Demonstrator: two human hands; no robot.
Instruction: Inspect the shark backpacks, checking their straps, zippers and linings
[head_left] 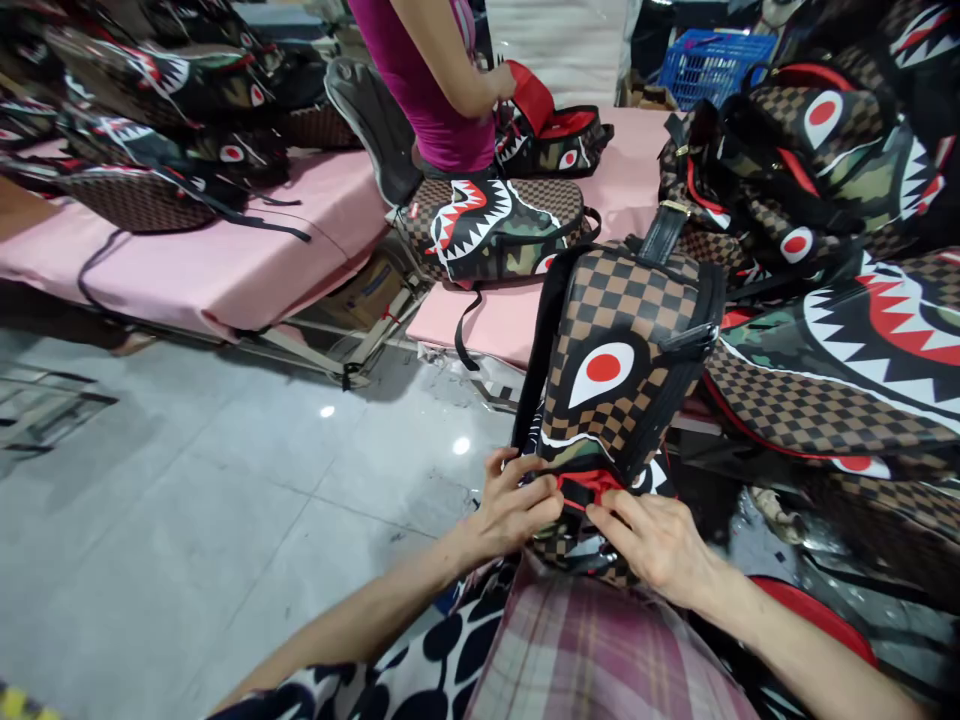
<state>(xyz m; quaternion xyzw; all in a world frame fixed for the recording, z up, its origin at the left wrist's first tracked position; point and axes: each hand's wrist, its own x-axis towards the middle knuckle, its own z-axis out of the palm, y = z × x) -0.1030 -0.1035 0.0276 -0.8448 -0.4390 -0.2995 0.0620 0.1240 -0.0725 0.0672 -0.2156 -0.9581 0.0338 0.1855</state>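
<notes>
A brown-and-black checkered backpack (626,310) with a red-and-white eye print stands tilted in front of me, at the edge of the pink table. Its red lining (581,485) shows at an opening near my body. My left hand (517,505) has its fingers curled over the left side of this opening, gripping the backpack's edge. Across from it, my right hand (649,535) pinches the right side of the same red-lined edge. The two hands are a short way apart, with a black strip of fabric between them. The inside of the backpack is mostly hidden.
More shark-print backpacks (862,340) are heaped on the right. Another backpack (502,225) lies just beyond mine, where a person in a magenta top (450,110) handles an open one. A pink table (225,250) at left bears stacked backpacks. A blue crate (712,65) stands behind.
</notes>
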